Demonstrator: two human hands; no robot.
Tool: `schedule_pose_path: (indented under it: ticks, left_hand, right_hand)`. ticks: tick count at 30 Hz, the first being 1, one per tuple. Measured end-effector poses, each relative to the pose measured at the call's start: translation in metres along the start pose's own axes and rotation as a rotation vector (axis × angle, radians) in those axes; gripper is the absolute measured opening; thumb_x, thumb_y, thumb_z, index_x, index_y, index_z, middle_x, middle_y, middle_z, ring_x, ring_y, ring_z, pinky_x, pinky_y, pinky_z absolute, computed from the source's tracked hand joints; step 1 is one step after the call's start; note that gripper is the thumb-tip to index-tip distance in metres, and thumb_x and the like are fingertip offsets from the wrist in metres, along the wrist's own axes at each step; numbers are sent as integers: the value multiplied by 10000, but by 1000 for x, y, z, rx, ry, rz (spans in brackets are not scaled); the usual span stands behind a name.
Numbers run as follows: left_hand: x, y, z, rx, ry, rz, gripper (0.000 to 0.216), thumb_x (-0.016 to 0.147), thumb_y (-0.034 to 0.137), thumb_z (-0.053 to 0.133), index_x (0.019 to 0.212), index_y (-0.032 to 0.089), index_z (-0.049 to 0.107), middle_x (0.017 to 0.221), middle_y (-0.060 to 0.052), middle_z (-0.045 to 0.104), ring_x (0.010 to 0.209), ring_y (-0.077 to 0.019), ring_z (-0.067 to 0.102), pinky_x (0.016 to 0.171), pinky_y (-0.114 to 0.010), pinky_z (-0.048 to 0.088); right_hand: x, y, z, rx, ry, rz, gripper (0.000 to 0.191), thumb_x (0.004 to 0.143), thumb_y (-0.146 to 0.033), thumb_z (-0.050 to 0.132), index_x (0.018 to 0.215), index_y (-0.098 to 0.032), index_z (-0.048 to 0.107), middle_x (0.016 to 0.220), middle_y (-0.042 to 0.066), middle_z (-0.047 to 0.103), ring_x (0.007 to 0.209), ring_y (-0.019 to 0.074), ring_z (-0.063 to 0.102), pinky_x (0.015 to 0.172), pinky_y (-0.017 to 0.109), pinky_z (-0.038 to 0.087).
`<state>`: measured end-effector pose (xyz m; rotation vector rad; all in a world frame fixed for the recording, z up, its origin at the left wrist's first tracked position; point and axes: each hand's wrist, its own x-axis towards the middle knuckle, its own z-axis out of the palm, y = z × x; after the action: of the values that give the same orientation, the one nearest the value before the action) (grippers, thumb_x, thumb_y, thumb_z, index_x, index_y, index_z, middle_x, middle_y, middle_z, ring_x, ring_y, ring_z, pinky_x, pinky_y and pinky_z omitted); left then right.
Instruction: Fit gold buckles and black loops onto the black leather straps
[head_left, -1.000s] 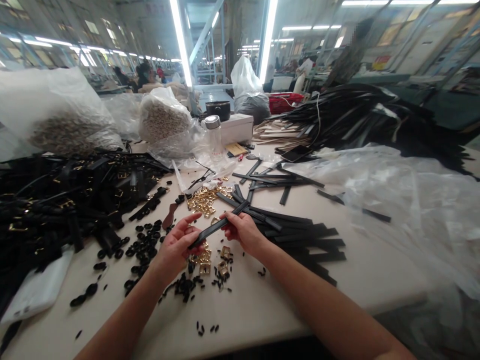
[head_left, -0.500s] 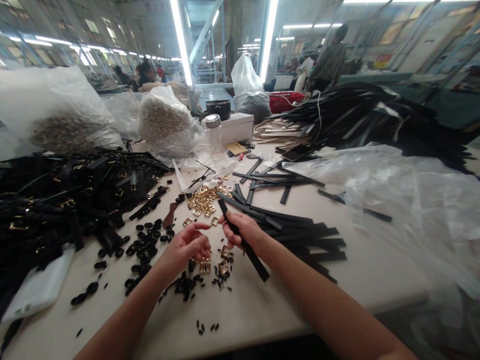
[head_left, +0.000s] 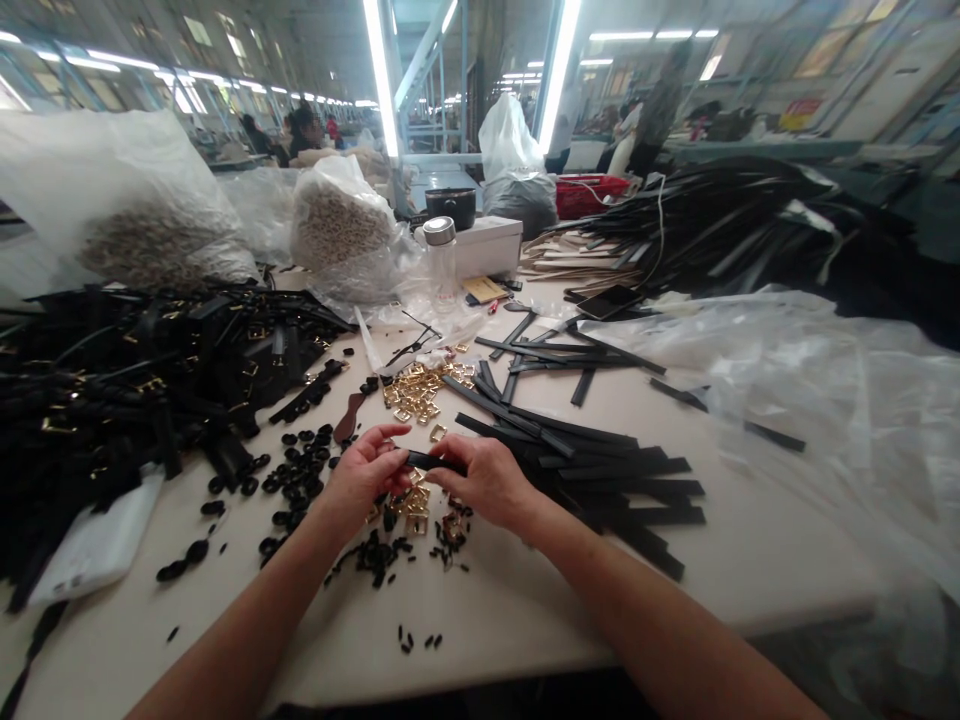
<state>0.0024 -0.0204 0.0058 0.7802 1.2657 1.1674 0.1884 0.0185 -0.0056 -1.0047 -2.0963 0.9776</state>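
A flat black strap (head_left: 426, 460) stretches between my two hands above the table. My left hand (head_left: 373, 466) pinches its left end between thumb and fingers. The other end is gripped by my right hand (head_left: 484, 478), which hides part of it. Just below the hands lie a few gold buckles (head_left: 417, 518) and small black pieces (head_left: 375, 558). Beyond them is a heap of gold buckles (head_left: 417, 388). More black straps (head_left: 622, 470) fan out to the right of my right hand. Coiled black loops (head_left: 300, 470) lie left of my left hand.
A big pile of black straps with buckles (head_left: 150, 390) covers the left side. Behind stand filled plastic bags (head_left: 341, 225), a glass bottle (head_left: 441, 262) and a white box (head_left: 487, 248). Clear plastic sheeting (head_left: 825, 390) spreads at the right. People are in the background.
The strap, held only in my right hand before, has swung from slanting to nearly level. My left hand has closed on its end. The view has shifted slightly.
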Motion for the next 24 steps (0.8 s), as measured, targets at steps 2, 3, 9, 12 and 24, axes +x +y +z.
schedule_pose_path:
  ticks: [2,3,9,12,24]
  left_hand:
    - [0,0,-1,-20,-9,-3,486,685,281,764,1122,151,598,654,16,635,512,-103,599,485,-188,460]
    - [1,0,-1,-34,-15,-4,503,685,280,765,1140,151,593,656,19,632,510,-101,599,485,-187,460]
    - [1,-2,-1,-78,-19,-7,556,699,273,761,1216,174,582,747,10,649,547,-97,624,528,-193,493]
    - [0,-2,1,-93,-26,-7,560,695,256,765,1220,175,590,761,10,651,564,-93,622,541,-186,491]
    - [-7,3,5,478,-112,512,104,760,237,732,842,228,795,949,-86,693,938,-218,630,887,-301,477]
  right_hand:
    - [-1,-3,-1,-140,91,-83,88,821,-278,692,882,-214,690,840,6,720,752,145,654,701,248,472]
    - [-1,-4,-1,-170,123,-114,92,828,-283,686,889,-214,688,871,15,724,787,151,662,727,249,476]
    - [-2,-1,0,-236,181,-255,177,873,-378,640,868,-203,669,826,28,702,757,146,652,709,231,472]
    - [-1,2,0,-306,178,-290,189,882,-375,621,817,-203,663,762,20,680,701,138,627,655,227,446]
    - [-4,1,2,-398,123,-328,184,902,-295,553,769,-196,632,738,15,664,656,124,584,619,225,399]
